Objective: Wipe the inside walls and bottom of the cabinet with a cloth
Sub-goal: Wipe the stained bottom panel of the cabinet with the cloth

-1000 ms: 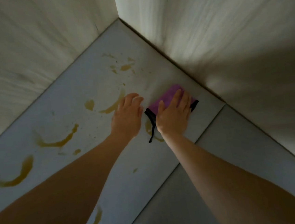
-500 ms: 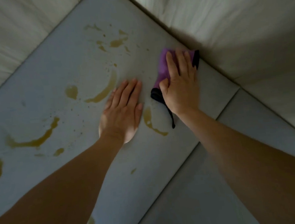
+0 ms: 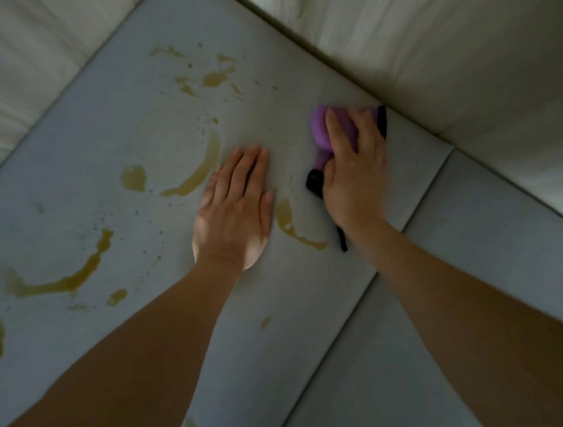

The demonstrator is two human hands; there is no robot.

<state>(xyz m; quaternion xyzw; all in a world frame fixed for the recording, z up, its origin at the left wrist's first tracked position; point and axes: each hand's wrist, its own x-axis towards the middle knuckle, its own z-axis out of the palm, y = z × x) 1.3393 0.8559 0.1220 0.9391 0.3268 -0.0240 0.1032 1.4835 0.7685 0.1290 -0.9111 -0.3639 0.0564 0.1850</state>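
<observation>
Risk: the brown-yellow liquid streaks (image 3: 198,176) are wet-looking and scattered across the pale grey cabinet bottom panel (image 3: 103,133); a hasty pass would likely smear them wider instead of lifting them.
Risk, left side: the left hand (image 3: 235,207) lies just beside one curved streak (image 3: 293,227) near its thumb side; if that palm slides it could pick up the spill and print it elsewhere.
Risk, cloth: the purple cloth with black edging (image 3: 334,130) is bunched, so little of it meets the panel; a black strip (image 3: 342,240) trails loose by the wrist and could drag through the streak beside it.
Risk, corner: the cloth sits close to the seam under the pale wood-grain right wall (image 3: 428,37), where liquid could be pushed into the joint.
Right hand: the right hand (image 3: 355,176) is on top of the cloth, fingers curled over it and pressing it down on the bottom panel, forearm reaching in from lower right.
Left hand: flat, fingers straight and together, palm down on the panel, holding nothing; it looks like a brace.
Task thing: the cloth is on the bottom panel near the right wall, under the right hand.
Progress: most streaks are untouched, and the pale wood-grain left wall (image 3: 22,65) awaits wiping too.
</observation>
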